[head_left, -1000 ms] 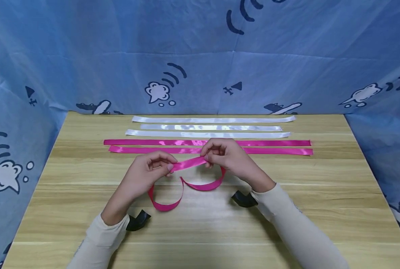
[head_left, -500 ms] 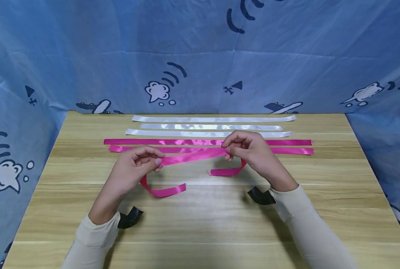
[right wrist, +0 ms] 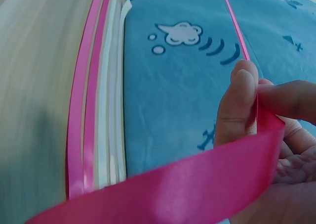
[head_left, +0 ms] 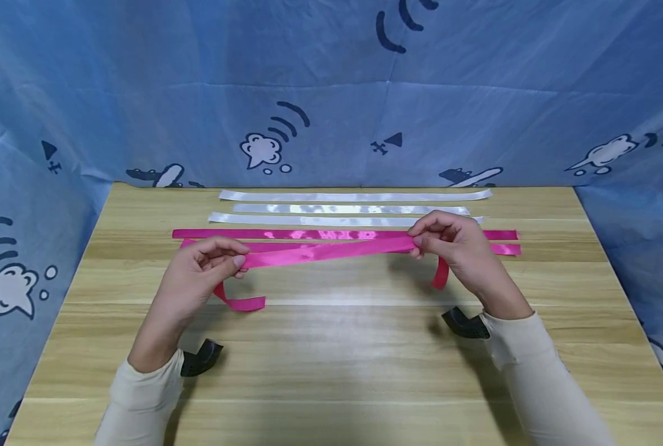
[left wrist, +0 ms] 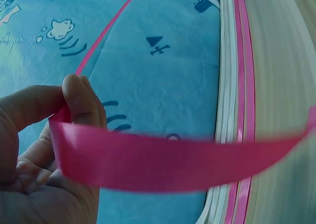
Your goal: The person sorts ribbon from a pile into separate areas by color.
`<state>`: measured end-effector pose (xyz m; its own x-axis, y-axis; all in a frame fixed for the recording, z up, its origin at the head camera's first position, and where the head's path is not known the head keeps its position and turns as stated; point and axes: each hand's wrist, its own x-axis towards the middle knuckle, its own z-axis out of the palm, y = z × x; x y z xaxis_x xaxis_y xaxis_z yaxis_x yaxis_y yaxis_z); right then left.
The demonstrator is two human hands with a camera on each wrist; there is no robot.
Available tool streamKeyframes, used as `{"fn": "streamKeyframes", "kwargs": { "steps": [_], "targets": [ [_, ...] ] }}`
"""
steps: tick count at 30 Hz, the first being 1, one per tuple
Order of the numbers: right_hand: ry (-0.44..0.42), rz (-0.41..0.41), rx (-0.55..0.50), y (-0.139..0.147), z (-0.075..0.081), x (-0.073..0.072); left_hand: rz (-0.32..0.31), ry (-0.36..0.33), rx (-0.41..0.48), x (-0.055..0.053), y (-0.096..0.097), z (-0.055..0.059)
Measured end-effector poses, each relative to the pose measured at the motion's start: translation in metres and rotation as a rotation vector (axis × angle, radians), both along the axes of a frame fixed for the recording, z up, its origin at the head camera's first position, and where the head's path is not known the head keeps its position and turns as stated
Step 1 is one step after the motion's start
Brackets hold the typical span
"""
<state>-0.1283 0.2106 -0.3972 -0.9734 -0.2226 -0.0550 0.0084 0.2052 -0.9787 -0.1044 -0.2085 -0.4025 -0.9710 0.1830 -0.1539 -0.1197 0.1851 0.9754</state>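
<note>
A bright pink satin ribbon (head_left: pixel 331 250) is stretched between both hands above the table, rising slightly toward the right. My left hand (head_left: pixel 194 279) pinches it between thumb and fingers, and a loose tail curls down below that hand. On the other side my right hand (head_left: pixel 456 254) pinches the ribbon too, with a shorter tail hanging underneath. In the left wrist view the tail of the ribbon (left wrist: pixel 148 162) sweeps across in front of the palm. The right wrist view has the other tail of the ribbon (right wrist: pixel 187 184) looping toward the camera.
Two more pink ribbons, the farther pink ribbon (head_left: pixel 225 234) and the nearer pink ribbon (head_left: pixel 507 249), lie flat behind the hands. Beyond them lie three white ribbons (head_left: pixel 287 197) in parallel. The wooden table (head_left: pixel 331 371) ends at a blue patterned cloth (head_left: pixel 331 93).
Both hands have moved apart, left hand leftward and right hand rightward and slightly away. The ribbon span between them has grown longer, and the hanging tails have become shorter.
</note>
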Motion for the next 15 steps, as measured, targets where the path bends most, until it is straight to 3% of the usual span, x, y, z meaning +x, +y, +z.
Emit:
{"fn": "streamKeyframes", "kwargs": {
  "steps": [15],
  "targets": [
    [0.005, -0.1, 0.01, 0.043, -0.005, 0.009, 0.104, 0.037, 0.142, 0.0, -0.026, -0.002]
  ]
}}
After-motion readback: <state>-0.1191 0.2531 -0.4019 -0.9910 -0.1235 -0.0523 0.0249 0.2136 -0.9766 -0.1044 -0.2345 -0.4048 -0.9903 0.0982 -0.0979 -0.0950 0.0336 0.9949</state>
